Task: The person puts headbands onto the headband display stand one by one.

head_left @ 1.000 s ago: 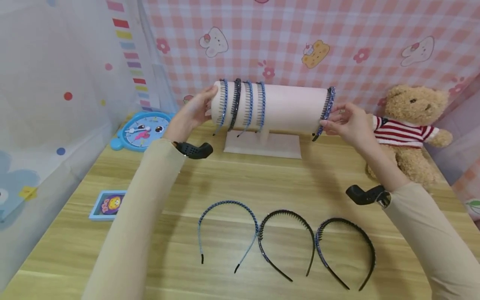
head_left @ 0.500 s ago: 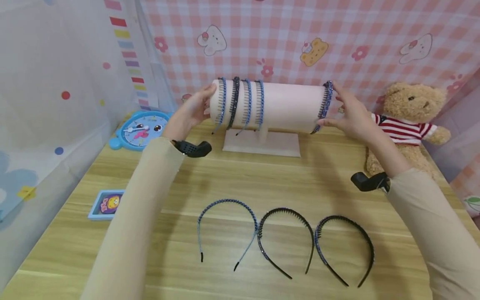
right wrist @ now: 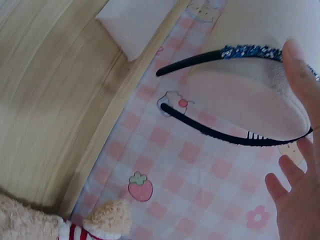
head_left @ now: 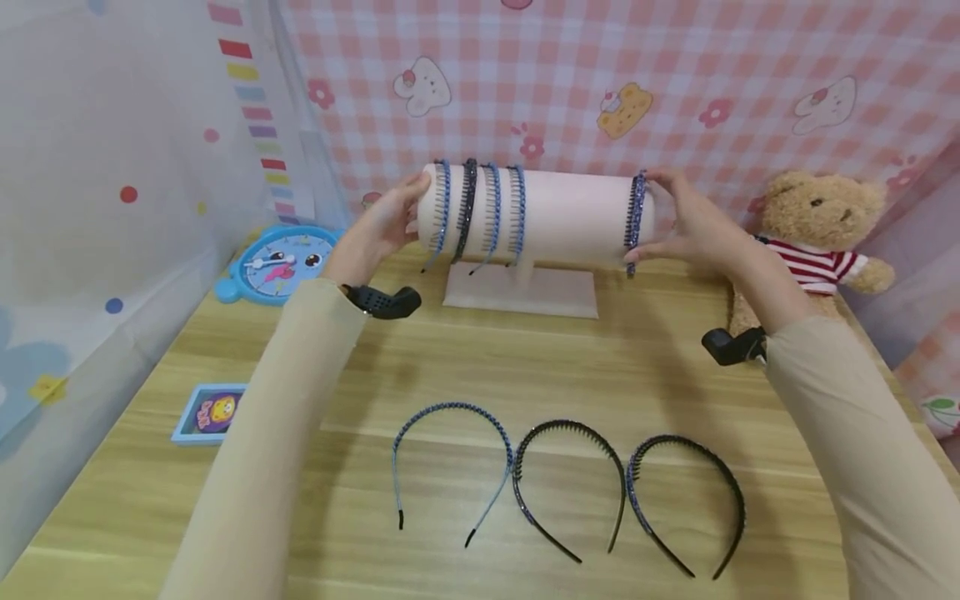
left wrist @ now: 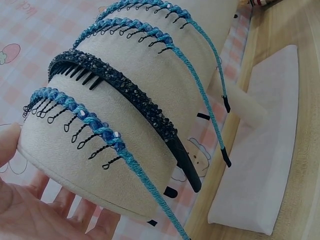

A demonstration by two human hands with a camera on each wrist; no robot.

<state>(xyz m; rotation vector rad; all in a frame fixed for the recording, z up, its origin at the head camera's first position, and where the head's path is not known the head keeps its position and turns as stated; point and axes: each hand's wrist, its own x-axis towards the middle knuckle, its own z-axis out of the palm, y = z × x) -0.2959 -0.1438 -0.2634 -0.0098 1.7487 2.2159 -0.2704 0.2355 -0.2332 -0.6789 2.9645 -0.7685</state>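
Observation:
A pale pink cylindrical headband stand (head_left: 573, 212) stands at the back of the table on a flat base (head_left: 521, 292). My left hand (head_left: 378, 233) grips its left end, with the thumb at the edge and the fingers under the end in the left wrist view. A blue braided headband (left wrist: 102, 130), a black beaded headband (left wrist: 120, 82) and two more blue braided ones sit round the left part. Around the right end is a blue sequined headband (head_left: 636, 215). My right hand (head_left: 697, 225) holds it between thumb and fingers; the right wrist view shows the thumb on the sequins (right wrist: 250, 51).
Three headbands lie in a row at the front: a blue one (head_left: 453, 406), a black toothed one (head_left: 570, 423) and another dark one (head_left: 738, 492). A blue toy clock (head_left: 281, 262) and a small blue frame (head_left: 206, 414) are left. A teddy bear (head_left: 821, 212) sits right.
My right hand has moved left, sliding the sequined headband a little inward from the stand's right end. The right fingers have spread round its upper part. The left hand keeps its place.

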